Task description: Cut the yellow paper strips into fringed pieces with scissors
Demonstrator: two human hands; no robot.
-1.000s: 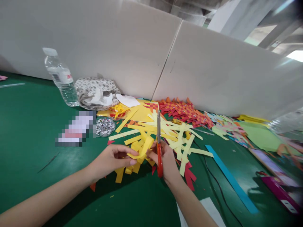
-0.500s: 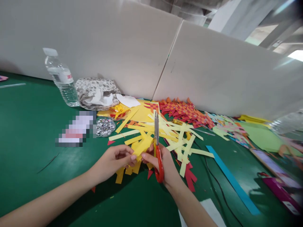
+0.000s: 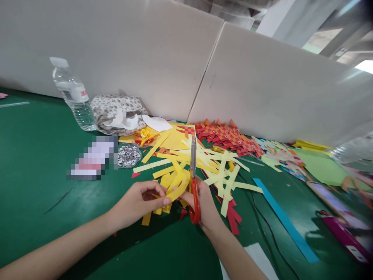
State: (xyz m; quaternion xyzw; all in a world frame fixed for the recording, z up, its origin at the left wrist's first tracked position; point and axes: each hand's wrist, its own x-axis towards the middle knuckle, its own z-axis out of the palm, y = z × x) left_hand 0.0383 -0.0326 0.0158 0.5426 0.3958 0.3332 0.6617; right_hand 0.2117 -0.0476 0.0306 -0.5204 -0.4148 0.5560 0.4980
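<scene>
My left hand (image 3: 138, 203) pinches a yellow paper strip (image 3: 178, 189) between thumb and fingers; the strip bends in a loop toward my other hand. My right hand (image 3: 207, 205) is closed around red-handled scissors (image 3: 196, 202), whose blades point away from me and look shut. Its fingertips reach behind the strip, and whether they grip it is hard to tell. Under and beyond both hands lie more yellow strips (image 3: 145, 219), and a pile of pale yellow strips (image 3: 229, 182) spreads to the right. Red paper pieces (image 3: 234, 218) lie beside my right wrist.
Woven red-orange paper fish (image 3: 227, 136) are heaped against the grey partition (image 3: 131, 50). A water bottle (image 3: 74, 97), a patterned pouch (image 3: 116, 103) and a bag of googly eyes (image 3: 128, 156) stand left. Right are a blue strip (image 3: 285, 219), a black cable (image 3: 269, 229) and a purple power strip (image 3: 345, 235).
The yellow strip has gone from lying fairly flat between my hands to curling in a loop. My left fingers have shifted slightly along it; the scissors stay in my right hand.
</scene>
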